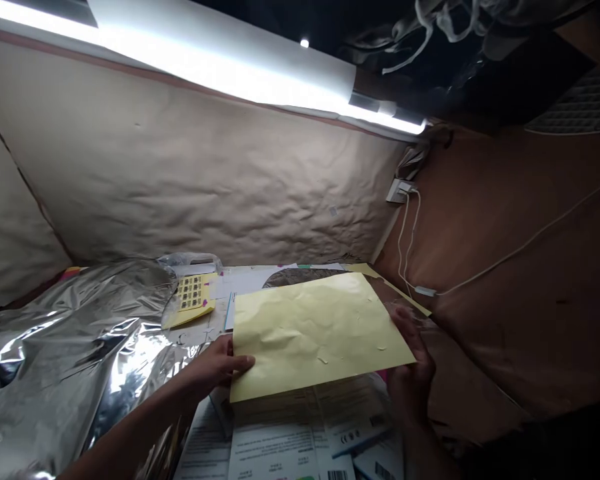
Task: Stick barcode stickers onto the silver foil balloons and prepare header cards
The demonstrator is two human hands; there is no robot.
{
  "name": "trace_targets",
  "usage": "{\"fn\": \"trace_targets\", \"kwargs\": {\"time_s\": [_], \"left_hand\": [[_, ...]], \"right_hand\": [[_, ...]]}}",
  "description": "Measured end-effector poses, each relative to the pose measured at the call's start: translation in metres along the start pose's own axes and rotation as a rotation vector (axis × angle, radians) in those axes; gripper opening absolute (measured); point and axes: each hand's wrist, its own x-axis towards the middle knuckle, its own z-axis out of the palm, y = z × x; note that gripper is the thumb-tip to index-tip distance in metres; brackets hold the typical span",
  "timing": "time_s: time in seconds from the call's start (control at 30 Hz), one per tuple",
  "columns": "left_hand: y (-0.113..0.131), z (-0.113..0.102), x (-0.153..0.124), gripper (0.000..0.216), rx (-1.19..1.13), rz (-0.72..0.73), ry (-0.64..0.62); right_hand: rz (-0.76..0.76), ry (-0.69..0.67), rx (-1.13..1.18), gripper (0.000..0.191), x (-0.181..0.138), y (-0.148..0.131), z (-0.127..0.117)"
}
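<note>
A large pale yellow sheet is held flat and slightly tilted above the work surface. My left hand pinches its lower left edge, thumb on top. My right hand grips the sheet's right edge, fingers curled round it. Under the sheet lie white printed papers with text and barcodes.
Crumpled silver foil covers the left of the surface. A small yellow sheet with a dark grid lies beside a clear plastic bag. Brown paper lines the back wall. White cables hang from a wall socket at right.
</note>
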Motion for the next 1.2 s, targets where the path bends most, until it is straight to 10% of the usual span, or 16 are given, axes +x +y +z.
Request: {"fn": "trace_targets", "kwargs": {"time_s": [0.23, 1.2], "left_hand": [[0.007, 0.000, -0.003, 0.059, 0.106, -0.021, -0.015], [0.008, -0.003, 0.002, 0.043, -0.235, -0.046, -0.165]], "right_hand": [[0.632, -0.372, 0.292, 0.062, 0.015, -0.021, -0.018], [0.824, -0.259, 0.004, 0.043, 0.006, 0.024, -0.045]]}}
